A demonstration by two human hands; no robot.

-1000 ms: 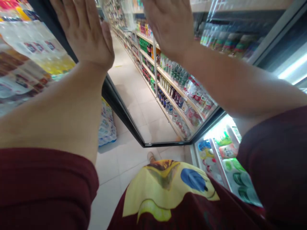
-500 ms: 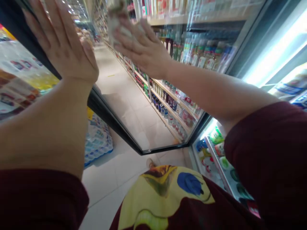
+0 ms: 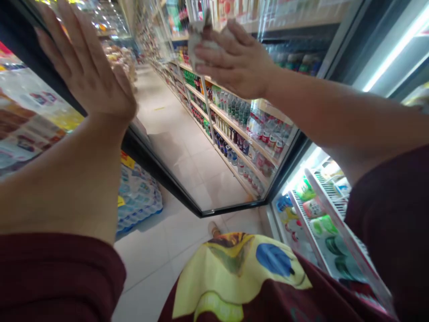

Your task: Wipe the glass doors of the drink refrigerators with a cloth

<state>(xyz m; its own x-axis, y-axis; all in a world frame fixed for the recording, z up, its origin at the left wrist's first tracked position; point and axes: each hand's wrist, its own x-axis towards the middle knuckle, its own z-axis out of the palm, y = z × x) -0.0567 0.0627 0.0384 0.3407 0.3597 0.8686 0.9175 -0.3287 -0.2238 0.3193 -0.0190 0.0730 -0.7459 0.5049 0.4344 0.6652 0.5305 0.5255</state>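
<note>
Hands [image 3: 239, 62], two, one cloth [image 3: 198, 44], one glass door [image 3: 187, 152]

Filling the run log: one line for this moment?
glass door: open | left hand: at its edge | right hand: with pale cloth, at its glass

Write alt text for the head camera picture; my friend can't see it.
A right hand holds what looks like a pale cloth at an open glass door; the left hand is spread at its dark frame. Shelved bottles show in the glass; packaged drinks show on lit shelves, lower right.
</note>
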